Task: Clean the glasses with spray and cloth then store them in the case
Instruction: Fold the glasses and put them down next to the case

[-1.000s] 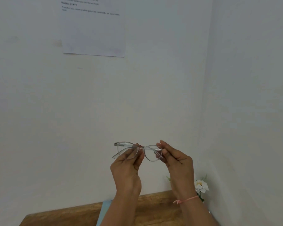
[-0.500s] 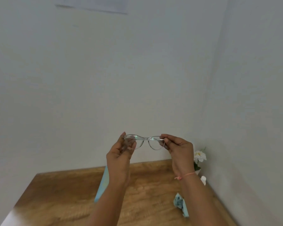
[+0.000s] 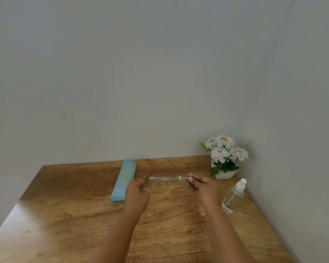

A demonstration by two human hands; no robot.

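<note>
Both hands pinch clear-framed glasses [image 3: 168,182] over table [image 3: 65,215] middle: left hand [image 3: 138,192] grips left end, right hand [image 3: 204,188] right end. Blue case [image 3: 123,180] closed, toward far edge; spray bottle [image 3: 234,196] near right edge.

The left part of the table [image 3: 51,215] was bare wood, so a hand could pass there freely, and the near middle between the two forearms was open too. The blue case [image 3: 123,180] lay closed and slanted just beside the left hand [image 3: 137,194], blocking its way to the left. On the right the room was narrow: the spray bottle [image 3: 234,196] stood near the right hand [image 3: 205,189], the flower pot [image 3: 224,166] stood behind it in the corner, and the side wall [image 3: 292,149] closed that edge
</note>
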